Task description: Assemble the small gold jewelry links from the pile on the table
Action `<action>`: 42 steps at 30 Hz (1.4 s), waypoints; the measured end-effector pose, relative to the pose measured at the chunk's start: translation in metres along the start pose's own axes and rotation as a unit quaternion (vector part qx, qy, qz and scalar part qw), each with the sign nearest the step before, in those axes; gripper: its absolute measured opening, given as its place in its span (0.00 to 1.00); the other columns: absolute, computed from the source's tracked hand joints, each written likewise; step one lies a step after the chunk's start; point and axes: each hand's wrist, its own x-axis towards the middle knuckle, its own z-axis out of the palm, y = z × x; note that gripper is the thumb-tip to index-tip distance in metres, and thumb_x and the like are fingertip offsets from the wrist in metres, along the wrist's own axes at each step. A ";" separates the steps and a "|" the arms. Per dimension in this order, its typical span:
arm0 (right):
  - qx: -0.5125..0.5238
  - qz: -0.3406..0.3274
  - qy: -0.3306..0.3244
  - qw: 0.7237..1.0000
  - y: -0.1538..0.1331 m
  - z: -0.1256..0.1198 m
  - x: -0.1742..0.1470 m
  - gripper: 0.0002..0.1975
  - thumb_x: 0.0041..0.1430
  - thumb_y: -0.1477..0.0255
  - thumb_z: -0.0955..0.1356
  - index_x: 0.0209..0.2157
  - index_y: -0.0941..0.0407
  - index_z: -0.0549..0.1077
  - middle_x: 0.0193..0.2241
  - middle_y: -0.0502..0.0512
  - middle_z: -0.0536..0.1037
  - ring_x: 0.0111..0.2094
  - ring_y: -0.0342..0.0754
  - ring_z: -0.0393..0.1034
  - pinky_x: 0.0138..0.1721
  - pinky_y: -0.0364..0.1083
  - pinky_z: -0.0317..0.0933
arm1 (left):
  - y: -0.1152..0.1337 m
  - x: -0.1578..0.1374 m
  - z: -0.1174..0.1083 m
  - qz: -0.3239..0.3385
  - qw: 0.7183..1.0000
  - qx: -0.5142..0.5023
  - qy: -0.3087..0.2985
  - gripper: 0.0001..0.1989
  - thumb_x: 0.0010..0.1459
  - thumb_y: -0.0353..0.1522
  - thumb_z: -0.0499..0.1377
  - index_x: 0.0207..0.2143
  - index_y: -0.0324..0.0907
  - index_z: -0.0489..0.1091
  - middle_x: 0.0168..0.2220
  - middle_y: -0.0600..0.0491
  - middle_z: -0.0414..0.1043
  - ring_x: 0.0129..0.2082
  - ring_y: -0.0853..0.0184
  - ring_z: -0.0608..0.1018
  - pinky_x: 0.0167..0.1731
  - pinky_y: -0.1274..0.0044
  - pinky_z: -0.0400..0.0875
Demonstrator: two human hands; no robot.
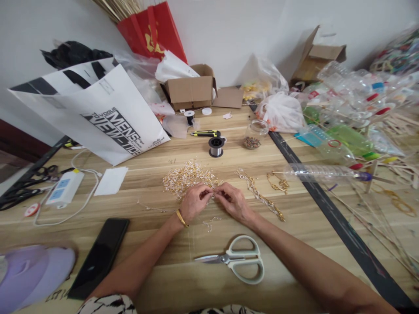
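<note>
My left hand [196,201] and my right hand [231,200] meet over the table, fingertips pinched almost together. What they pinch is too small to make out. Just beyond them lies a heap of small gold and silver beads or links [186,176]. A short piece of fine chain [211,223] rests on the wood below my fingers. Several gold and silver chains [258,192] lie to the right of my right hand, with a gold chain [278,182] farther right. Scissors with pale handles [234,259] lie between my forearms.
Behind the heap are a wire spool [216,147], a yellow-black utility knife [205,133] and a glass jar [253,135]. A phone [100,257] and a white power strip [65,188] lie left. A large paper bag [108,109] stands behind. Plastic bottles [340,144] crowd the right.
</note>
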 end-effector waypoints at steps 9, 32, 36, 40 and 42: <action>0.018 0.010 -0.005 1.000 0.000 -0.003 0.002 0.06 0.61 0.74 0.62 0.34 0.57 0.70 0.29 0.55 0.70 0.30 0.47 0.65 0.32 0.45 0.59 | 0.001 0.003 -0.005 -0.011 0.998 -0.054 -0.030 0.06 0.55 0.30 0.57 0.27 0.40 0.72 0.27 0.52 0.72 0.28 0.69 0.71 0.30 0.78 0.64; 0.161 0.127 -0.037 0.978 -0.004 -0.005 0.005 0.13 0.60 0.64 0.62 0.30 0.59 0.68 0.23 0.49 0.65 0.25 0.42 0.57 0.26 0.41 0.52 | -0.001 -0.002 0.002 0.009 0.998 -0.065 0.011 0.02 0.52 0.30 0.61 0.30 0.40 0.72 0.27 0.54 0.75 0.27 0.70 0.76 0.31 0.79 0.70; 0.165 0.130 -0.043 0.977 -0.004 -0.005 0.004 0.13 0.60 0.63 0.62 0.31 0.59 0.68 0.23 0.48 0.65 0.25 0.41 0.57 0.26 0.40 0.51 | 0.000 -0.002 0.001 0.031 0.998 -0.055 0.024 0.03 0.53 0.30 0.60 0.29 0.40 0.73 0.28 0.53 0.76 0.28 0.69 0.76 0.33 0.78 0.70; 0.163 0.128 -0.040 0.977 -0.002 -0.005 0.004 0.13 0.60 0.63 0.63 0.30 0.59 0.69 0.23 0.48 0.65 0.24 0.41 0.57 0.26 0.40 0.51 | 0.000 -0.002 0.001 0.041 0.998 -0.046 0.028 0.04 0.54 0.31 0.59 0.28 0.40 0.73 0.28 0.53 0.76 0.28 0.69 0.76 0.33 0.78 0.69; 0.164 0.133 -0.036 0.977 -0.002 -0.004 0.005 0.13 0.59 0.63 0.64 0.30 0.59 0.69 0.22 0.48 0.65 0.24 0.41 0.57 0.25 0.40 0.52 | 0.000 -0.002 0.000 0.028 0.998 -0.047 0.021 0.05 0.55 0.31 0.59 0.28 0.40 0.72 0.28 0.53 0.76 0.28 0.69 0.76 0.33 0.78 0.69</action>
